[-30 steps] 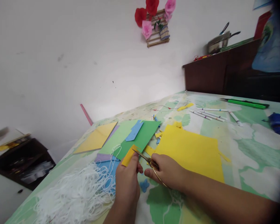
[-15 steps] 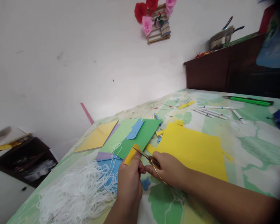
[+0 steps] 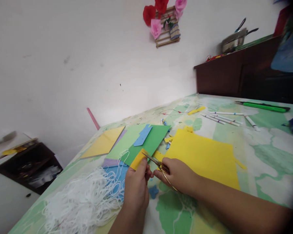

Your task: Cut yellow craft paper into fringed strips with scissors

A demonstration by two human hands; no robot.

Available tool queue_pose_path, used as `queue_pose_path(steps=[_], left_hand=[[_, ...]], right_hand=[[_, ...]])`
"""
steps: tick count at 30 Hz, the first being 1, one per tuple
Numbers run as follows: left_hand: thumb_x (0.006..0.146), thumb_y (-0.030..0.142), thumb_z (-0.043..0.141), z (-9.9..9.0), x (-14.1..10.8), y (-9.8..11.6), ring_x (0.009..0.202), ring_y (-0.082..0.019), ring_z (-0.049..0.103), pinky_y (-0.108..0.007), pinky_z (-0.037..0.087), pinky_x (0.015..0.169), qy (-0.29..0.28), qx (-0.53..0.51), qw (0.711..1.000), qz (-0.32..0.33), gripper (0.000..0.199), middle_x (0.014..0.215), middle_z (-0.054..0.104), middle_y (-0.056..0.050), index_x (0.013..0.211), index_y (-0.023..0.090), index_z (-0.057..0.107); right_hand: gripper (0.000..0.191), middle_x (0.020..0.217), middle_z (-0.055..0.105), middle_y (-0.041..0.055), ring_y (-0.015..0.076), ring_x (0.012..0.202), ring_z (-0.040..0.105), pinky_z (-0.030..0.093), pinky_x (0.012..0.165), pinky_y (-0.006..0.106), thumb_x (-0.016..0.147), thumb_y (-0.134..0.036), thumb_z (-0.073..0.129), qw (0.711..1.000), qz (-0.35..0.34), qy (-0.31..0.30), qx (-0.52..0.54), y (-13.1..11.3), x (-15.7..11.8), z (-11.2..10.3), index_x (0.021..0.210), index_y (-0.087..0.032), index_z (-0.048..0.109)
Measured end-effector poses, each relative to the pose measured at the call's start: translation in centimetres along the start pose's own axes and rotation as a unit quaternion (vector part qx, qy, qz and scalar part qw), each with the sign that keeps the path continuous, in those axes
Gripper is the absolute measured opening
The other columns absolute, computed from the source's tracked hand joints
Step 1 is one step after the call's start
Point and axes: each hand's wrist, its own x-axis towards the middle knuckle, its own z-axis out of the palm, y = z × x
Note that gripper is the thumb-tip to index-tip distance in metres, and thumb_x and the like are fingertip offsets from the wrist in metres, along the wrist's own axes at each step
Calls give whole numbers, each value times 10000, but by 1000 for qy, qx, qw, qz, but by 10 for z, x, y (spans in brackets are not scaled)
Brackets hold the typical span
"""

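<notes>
Between thumb and fingers, my left hand (image 3: 138,182) pinches a small yellow piece of craft sheet (image 3: 137,161). My right hand (image 3: 177,174) grips a pair of scissors (image 3: 157,162) by its gold-coloured handles. The blades point left and meet the top edge of the yellow piece; how far apart they stand I cannot make out. Below the hands lies a small blue cut-out shape (image 3: 153,191). A large yellow sheet (image 3: 202,152) lies under and beyond my right hand. Green sheets (image 3: 151,138) with a blue strip (image 3: 143,136) on top lie past my left hand.
A tangled heap of white string (image 3: 80,201) spreads left of my left hand. Several markers (image 3: 224,118) and a green-handled cutter (image 3: 263,106) lie at the back right. A yellow-orange board (image 3: 104,143) rests at the back left, near the wall. Yellow scraps (image 3: 168,139) lie mid-table.
The view has shifted slightly, so everything sits a little further right. The scissors stay at the yellow piece's top edge, and both hands keep their hold.
</notes>
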Motion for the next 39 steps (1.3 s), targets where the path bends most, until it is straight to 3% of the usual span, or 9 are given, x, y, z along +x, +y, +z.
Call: queue_pose_path(steps=[4, 17, 39], left_hand=[[600, 230, 590, 0, 1, 1, 389, -46, 389, -180, 332, 394, 4, 1, 1000, 8, 153, 433, 451, 59, 552, 138, 477], [578, 216, 599, 2, -1, -1, 387, -43, 384, -173, 324, 406, 42, 20, 999, 13, 148, 417, 448, 73, 609, 146, 473], [582, 245, 591, 2, -3, -1, 375, -48, 320, -190, 268, 394, 6, 59, 998, 20, 175, 371, 378, 78, 540, 153, 449]], right_hand=[[387, 563, 486, -12, 86, 474, 363, 185, 431, 201, 715, -547, 403, 1000, 9, 5, 5, -1, -1, -1, 627, -172, 439], [424, 578, 488, -9, 87, 481, 368, 192, 429, 202, 702, -592, 382, 1000, -4, -1, -11, -1, -2, 1, 642, -175, 436], [427, 560, 460, -18, 84, 477, 357, 213, 426, 193, 708, -593, 360, 999, -38, -9, 37, 0, -3, 0, 622, -175, 380]])
